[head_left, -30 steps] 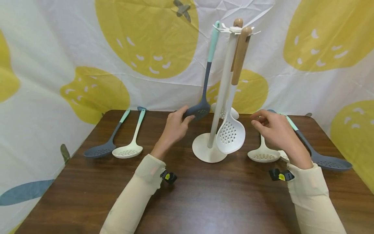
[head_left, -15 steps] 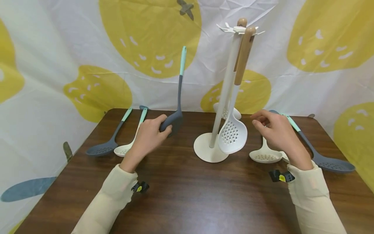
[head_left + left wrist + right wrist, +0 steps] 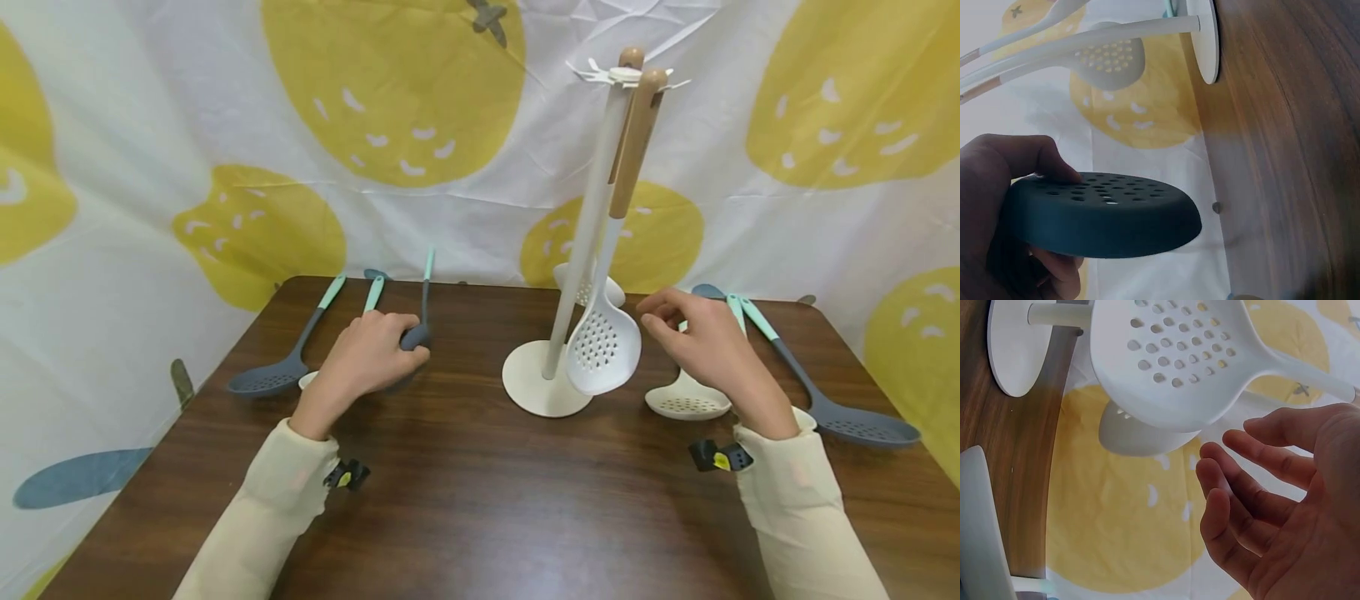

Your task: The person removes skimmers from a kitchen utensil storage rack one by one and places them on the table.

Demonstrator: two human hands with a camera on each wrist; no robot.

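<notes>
My left hand (image 3: 363, 354) grips a dark grey-blue skimmer (image 3: 1104, 219) by its perforated head, thumb on one face and fingers beneath. Its grey stem and mint handle point up and away, left of the white utensil stand (image 3: 547, 392). From that stand hangs a white skimmer (image 3: 603, 346) with a wooden handle; a second white wooden-handled one (image 3: 1141, 434) hangs behind it. Right of them my right hand (image 3: 697, 337) hovers with loosely bent fingers and nothing in it. In the right wrist view its fingertips are just beside the white skimmer's head.
On the left of the brown table (image 3: 480, 517) lies another grey skimmer (image 3: 270, 377); a mint handle (image 3: 374, 293) beside it is partly hidden by my left hand. A white skimmer (image 3: 686, 402) and a grey one (image 3: 862, 425) lie right. A lemon-patterned cloth (image 3: 420, 217) hangs behind.
My left hand has carried the grey skimmer off the stand, leftward and down toward the table, its handle sinking away. The right hand has stayed nearly still.
</notes>
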